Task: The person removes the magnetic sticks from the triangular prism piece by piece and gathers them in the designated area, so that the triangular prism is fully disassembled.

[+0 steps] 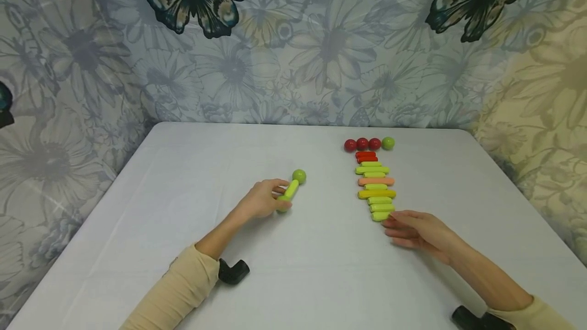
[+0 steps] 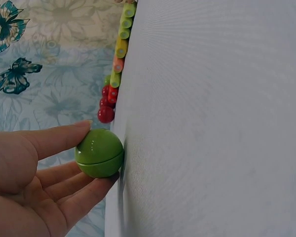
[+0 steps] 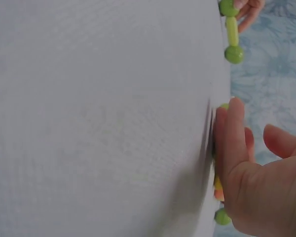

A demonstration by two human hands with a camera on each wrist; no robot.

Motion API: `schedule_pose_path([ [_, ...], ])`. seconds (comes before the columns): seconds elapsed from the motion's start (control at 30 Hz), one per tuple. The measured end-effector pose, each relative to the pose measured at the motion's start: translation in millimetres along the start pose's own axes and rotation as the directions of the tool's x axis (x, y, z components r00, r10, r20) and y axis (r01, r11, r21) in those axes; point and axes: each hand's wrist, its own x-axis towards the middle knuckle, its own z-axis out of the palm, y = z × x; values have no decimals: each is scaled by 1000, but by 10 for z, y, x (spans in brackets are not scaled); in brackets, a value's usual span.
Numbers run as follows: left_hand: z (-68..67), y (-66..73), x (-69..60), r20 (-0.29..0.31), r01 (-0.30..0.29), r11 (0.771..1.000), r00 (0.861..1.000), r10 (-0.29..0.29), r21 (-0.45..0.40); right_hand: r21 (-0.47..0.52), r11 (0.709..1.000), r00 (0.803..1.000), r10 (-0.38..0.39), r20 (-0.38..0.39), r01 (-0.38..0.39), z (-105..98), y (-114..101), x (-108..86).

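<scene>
My left hand (image 1: pixel 262 200) pinches a green ball (image 2: pixel 99 153) between thumb and fingers, low against the white table. A light green stick (image 1: pixel 291 189) runs from it to a second green ball (image 1: pixel 299 176). On the right, several short sticks lie crosswise in a column: red, light green, orange and yellow, the orange stick (image 1: pixel 376 181) near the middle. My right hand (image 1: pixel 419 230), its fingers mostly straight, is at the near end of the column by the nearest light green stick (image 1: pixel 379 216). In the right wrist view that hand hides most of the column.
Beyond the column, red balls (image 1: pixel 362 144) and one green ball (image 1: pixel 388 143) stand in a row. A white cloth covers the table (image 1: pixel 206 162). Patterned wallpaper with butterflies rises behind it. A black device (image 1: pixel 234 272) sits by the left sleeve, another (image 1: pixel 481 319) by the right.
</scene>
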Motion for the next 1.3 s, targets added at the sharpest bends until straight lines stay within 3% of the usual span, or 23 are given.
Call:
schedule_pose_path([
  [0.4,-22,8,-13,-11,4,1000,1000,-4,-4,1,999,992,-40,120,40,-7,-133,41],
  [0.7,-14,-19,-11,-8,-11,1000,1000,11,-4,-4,996,971,-89,220,92,232,-294,210],
  [1.3,7,-2,-12,-9,-17,1000,1000,17,-3,168,983,970,-108,218,72,700,-426,686],
])
